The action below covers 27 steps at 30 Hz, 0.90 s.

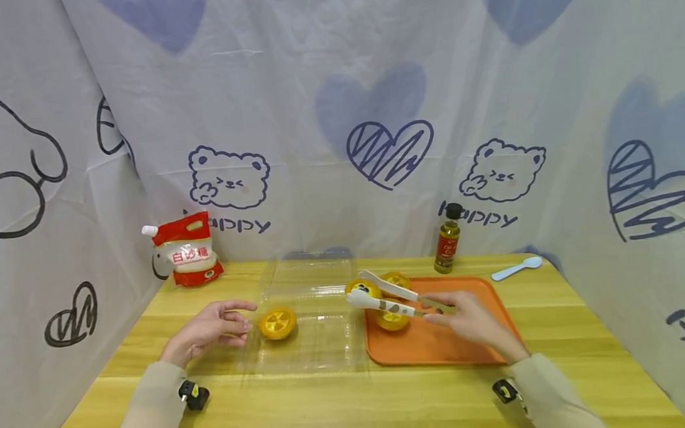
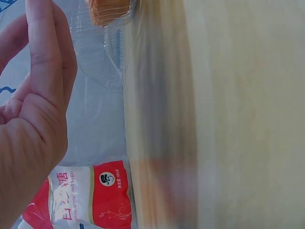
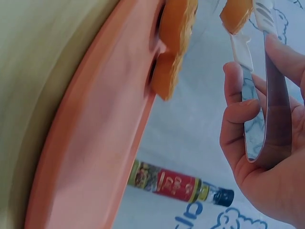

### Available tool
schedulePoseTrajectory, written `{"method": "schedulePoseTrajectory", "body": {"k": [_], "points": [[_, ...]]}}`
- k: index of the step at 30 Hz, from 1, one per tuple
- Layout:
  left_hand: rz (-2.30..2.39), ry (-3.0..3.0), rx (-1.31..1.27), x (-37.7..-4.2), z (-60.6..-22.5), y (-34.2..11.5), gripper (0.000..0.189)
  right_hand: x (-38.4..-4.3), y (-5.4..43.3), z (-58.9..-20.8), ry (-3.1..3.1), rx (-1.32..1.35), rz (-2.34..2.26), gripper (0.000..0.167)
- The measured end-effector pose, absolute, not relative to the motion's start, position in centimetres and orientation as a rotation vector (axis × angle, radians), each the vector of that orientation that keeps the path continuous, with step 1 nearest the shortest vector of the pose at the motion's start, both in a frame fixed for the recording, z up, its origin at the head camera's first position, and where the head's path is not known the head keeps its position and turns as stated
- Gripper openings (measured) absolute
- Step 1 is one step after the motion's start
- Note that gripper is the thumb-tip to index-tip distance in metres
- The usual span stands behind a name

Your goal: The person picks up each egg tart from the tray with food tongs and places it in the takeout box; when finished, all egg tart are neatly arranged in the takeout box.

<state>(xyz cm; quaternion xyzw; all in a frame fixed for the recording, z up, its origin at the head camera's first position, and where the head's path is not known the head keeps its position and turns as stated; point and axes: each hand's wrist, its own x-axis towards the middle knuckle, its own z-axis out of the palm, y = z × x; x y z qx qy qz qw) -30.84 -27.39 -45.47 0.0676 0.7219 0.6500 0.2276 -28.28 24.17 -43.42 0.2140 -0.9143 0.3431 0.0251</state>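
Note:
My right hand (image 1: 469, 317) grips a pair of tongs (image 3: 276, 95) with white tips. Between the tips is an egg tart (image 3: 237, 15), held up over the left edge of the orange tray (image 1: 445, 348). Two more egg tarts lie on the tray, one at the front (image 1: 393, 320) and one at the back (image 1: 396, 279). To the left, a clear plastic box (image 1: 310, 360) has its lid (image 1: 307, 268) folded back, and one egg tart (image 1: 277, 324) sits in its left part. Beside that tart hovers my left hand (image 1: 214, 330), fingers loosely bent and holding nothing.
A red and white sugar bag (image 1: 192, 252) stands at the back left. Behind the tray is an oil bottle (image 1: 447, 240) with a black cap. A pale blue spoon (image 1: 518, 269) lies at the back right. Printed cloth (image 1: 289, 112) hangs around the wooden table (image 1: 307, 412).

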Motion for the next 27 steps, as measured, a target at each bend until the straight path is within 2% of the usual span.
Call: {"method": "schedulePoseTrajectory", "body": {"k": [16, 27], "points": [[1.811, 1.951, 0.204, -30.7, -45.3, -27.5, 0.065, -28.2, 21.3, -43.9, -2.803, 0.758, 1.119, 0.042], [1.818, 1.932, 0.213, -30.7, -45.1, -27.4, 0.063, -27.7, 19.7, -43.2, -2.829, 0.709, 1.147, 0.04]]}}
